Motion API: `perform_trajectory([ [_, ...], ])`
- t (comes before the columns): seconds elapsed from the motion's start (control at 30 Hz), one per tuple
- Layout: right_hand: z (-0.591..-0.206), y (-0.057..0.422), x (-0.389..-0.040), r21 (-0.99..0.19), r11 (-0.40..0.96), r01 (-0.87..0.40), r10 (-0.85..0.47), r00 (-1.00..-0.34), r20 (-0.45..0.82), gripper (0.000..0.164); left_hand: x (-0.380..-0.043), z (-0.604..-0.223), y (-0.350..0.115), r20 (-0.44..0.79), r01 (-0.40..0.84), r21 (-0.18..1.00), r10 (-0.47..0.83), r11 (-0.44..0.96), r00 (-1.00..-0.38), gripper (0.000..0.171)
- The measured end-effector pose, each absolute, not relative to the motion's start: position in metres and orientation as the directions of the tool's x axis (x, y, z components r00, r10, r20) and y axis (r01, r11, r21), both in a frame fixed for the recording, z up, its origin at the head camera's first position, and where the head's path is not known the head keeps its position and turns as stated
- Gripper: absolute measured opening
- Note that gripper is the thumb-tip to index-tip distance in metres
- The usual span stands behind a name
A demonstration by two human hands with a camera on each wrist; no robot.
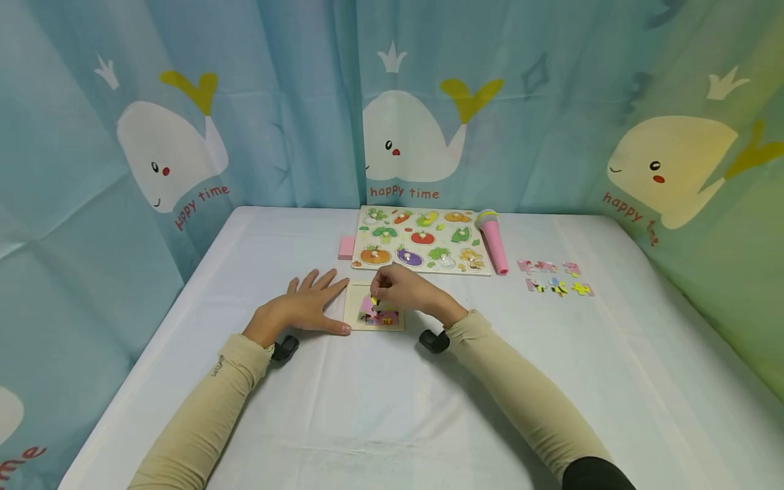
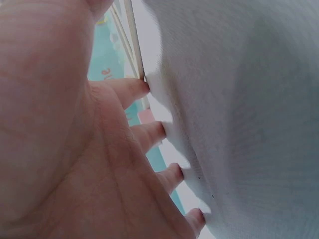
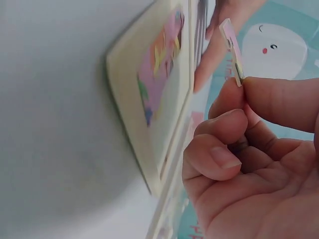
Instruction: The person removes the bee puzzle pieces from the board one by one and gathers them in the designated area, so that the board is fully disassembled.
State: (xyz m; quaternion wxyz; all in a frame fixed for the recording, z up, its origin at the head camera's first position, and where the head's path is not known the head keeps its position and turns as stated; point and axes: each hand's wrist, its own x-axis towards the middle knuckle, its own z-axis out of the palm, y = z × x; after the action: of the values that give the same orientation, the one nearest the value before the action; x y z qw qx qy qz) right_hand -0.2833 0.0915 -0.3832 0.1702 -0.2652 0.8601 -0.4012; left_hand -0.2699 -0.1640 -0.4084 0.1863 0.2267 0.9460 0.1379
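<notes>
A small wooden puzzle tray (image 1: pixel 352 307) lies on the table, with pink picture pieces (image 3: pixel 158 74) joined along one side of its recess. Pale bare board shows in the rest of that recess in the right wrist view. My right hand (image 1: pixel 405 288) is over the tray and pinches a thin jigsaw piece (image 3: pixel 232 49) between thumb and index finger, held up off the board. The other fingers of that hand are curled. Spread flat beside the tray's left edge, my left hand (image 1: pixel 311 306) touches the edge with its thumb and index finger.
Several loose jigsaw pieces (image 1: pixel 559 287) lie in two rows to the right. Behind the tray is a vegetable peg board (image 1: pixel 437 239), with a pink toy microphone (image 1: pixel 496 246) on its right and a pink block (image 1: pixel 346 248) on its left. A whale-print curtain (image 1: pixel 306 136) surrounds the table.
</notes>
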Motion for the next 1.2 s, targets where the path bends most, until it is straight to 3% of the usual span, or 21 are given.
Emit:
perform_trajectory([
  [1.2,-0.371,0.172,-0.286,-0.785,0.539,-0.304,-0.515,-0.857,-0.022,0.011,-0.265,-0.403,-0.162,-0.293,0.363,0.372,0.479,0.855,-0.828,0.112],
])
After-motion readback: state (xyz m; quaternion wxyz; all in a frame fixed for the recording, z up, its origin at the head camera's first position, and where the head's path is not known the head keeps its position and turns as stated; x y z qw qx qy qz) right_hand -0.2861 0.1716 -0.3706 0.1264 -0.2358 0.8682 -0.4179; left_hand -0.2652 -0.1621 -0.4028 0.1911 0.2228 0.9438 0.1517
